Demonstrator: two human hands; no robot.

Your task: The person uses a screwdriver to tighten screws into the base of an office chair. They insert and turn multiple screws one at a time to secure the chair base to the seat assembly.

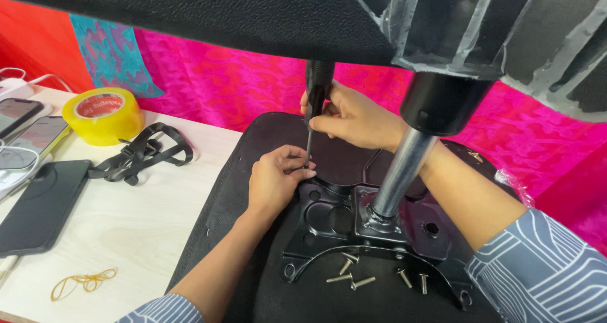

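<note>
- Nearest to you, five loose bolts [373, 277] lie on the black seat bottom [253, 171], just below the curved edge of the metal mounting plate [335, 219].
- One tangle of tan rubber bands [82, 282] rests on the pale wooden table [145, 222], near its front edge.
- The plate sits flat on the seat bottom, and one shiny steel column [401, 171] rises from its middle to a black sleeve and the ribbed chair base above.
- Your left hand [275, 181] rests on the plate's far left corner, fingertips pinched together around the tool's tip; whatever small part they hold is hidden.
- Your right hand [357, 117] is clenched around one black-handled screwdriver [314, 102], held upright with its thin shaft pointing down into your left fingers.
- Left on the table lies one dark phone [41, 206], face down, with two more phones [28, 133] beyond it.
- One black strap [142, 152] lies coiled beside one roll of yellow tape [103, 115].
- Farthest back hangs a pink cloth [234, 83].
</note>
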